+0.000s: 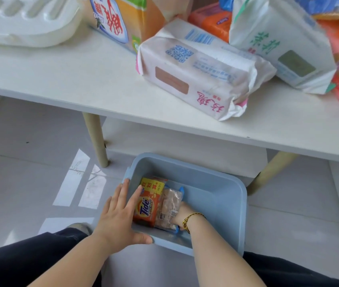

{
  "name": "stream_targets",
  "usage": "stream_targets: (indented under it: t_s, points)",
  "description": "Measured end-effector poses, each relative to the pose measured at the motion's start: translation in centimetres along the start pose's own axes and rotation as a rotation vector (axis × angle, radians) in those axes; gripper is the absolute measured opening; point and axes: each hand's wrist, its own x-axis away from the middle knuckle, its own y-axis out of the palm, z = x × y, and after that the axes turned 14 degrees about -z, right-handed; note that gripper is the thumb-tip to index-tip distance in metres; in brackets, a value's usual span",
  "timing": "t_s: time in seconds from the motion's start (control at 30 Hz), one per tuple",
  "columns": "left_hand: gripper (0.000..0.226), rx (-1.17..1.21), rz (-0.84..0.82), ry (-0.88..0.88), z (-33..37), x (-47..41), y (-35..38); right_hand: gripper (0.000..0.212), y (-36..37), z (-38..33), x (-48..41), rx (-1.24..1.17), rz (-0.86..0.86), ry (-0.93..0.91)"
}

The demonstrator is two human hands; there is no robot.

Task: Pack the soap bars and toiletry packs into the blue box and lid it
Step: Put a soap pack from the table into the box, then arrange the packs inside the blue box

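Box (pixel 222 195) on floor before table (pixel 81 79); two soap packs (pixel 156 204) side by side in box's left part; lid (pixel 25 19) and toiletry packs (pixel 201 73) on table.

Smooth, matt plastic is forming the blue box (pixel 222 195) at six o'clock; glossy printed wrap is covering the orange soap bar (pixel 147 206) inside; crinkled clear film is sheathing the pack (pixel 167 206) beside it; the white table (pixel 77 79) is looking matt; at eleven o'clock, the white lid (pixel 25 21) is shining.
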Motion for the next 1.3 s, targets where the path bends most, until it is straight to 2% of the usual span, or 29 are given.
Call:
stream_targets:
  t_s: [0.07, 0.17, 0.27, 0.37, 0.5, 0.57, 0.67, 0.7, 0.77, 0.8, 0.83, 0.87, 0.93, 1.0, 1.07, 1.17, 1.23, 1.3]
  points:
    - [0.127, -0.011, 0.005, -0.015, 0.1, 0.1, -0.1, 0.025, 0.2, -0.3, 0.8, -0.034, 0.045, 0.014]
    - [0.121, -0.036, 0.009, -0.042, 0.9, 1.0, -0.8, 0.034, -0.4, -0.3, 4.0, -0.044, 0.170, 0.006]
    - [0.102, -0.027, 0.103, -0.025, 2.5, 2.5, -1.8, 0.037, -2.2, -0.3, 8.8, -0.026, 0.296, -0.075]
    - [0.067, -0.019, 0.342, 0.177, 6.0, 5.3, -3.8, 0.041, -3.6, -0.7, 15.1, -0.082, 0.448, -0.229]
    - [0.032, -0.066, 0.804, 0.495, 10.6, 8.3, -6.8, 0.030, -5.2, -0.3, 24.1, -0.139, 0.696, -0.478]
    - [0.041, -0.071, 0.920, 0.583, 12.6, 10.2, -8.3, 0.014, -6.1, 0.9, 28.9, -0.156, 0.870, -0.586]
    - [0.053, -0.137, 1.002, 0.533, 13.7, 11.3, -10.1, 0.030, -7.5, 2.7, 33.9, -0.194, 1.085, -0.640]
    - [0.057, -0.177, 0.998, 0.496, 14.0, 11.5, -10.6, 0.028, -8.2, 3.3, 35.1, -0.203, 1.146, -0.654]
    - [0.074, -0.235, 0.938, 0.419, 14.5, 11.7, -11.2, 0.009, -10.3, 4.1, 36.4, -0.240, 1.291, -0.651]
    - [0.083, -0.271, 0.893, 0.380, 14.6, 11.8, -11.4, 0.011, -11.7, 4.3, 36.6, -0.267, 1.382, -0.601]
    - [0.088, -0.305, 0.871, 0.349, 14.7, 11.8, -11.5, 0.026, -13.2, 4.4, 36.8, -0.289, 1.436, -0.532]
    - [0.092, -0.330, 0.852, 0.327, 14.7, 11.9, -11.6, 0.040, -14.6, 4.5, 36.7, -0.306, 1.433, -0.454]
    - [0.095, -0.351, 0.829, 0.302, 14.7, 11.9, -11.5, 0.060, -16.9, 4.3, 36.5, -0.356, 1.301, -0.298]
    - [0.095, -0.354, 0.828, 0.295, 14.7, 11.9, -11.5, 0.069, -18.3, 3.9, 36.0, -0.451, 1.113, -0.266]
    - [0.094, -0.352, 0.831, 0.292, 14.7, 11.9, -11.6, 0.072, -19.0, 3.5, 36.0, -0.448, 1.028, -0.236]
    - [0.093, -0.357, 0.838, 0.290, 14.7, 11.7, -11.5, 0.065, -19.6, 2.7, 37.1, -0.257, 0.923, -0.090]
    - [0.093, -0.363, 0.838, 0.300, 14.5, 11.6, -11.4, 0.044, -19.7, 2.7, 37.7, -0.255, 0.814, -0.087]
    - [0.094, -0.373, 0.832, 0.313, 14.4, 11.4, -11.5, 0.039, -19.6, 3.1, 37.9, -0.306, 0.766, -0.129]
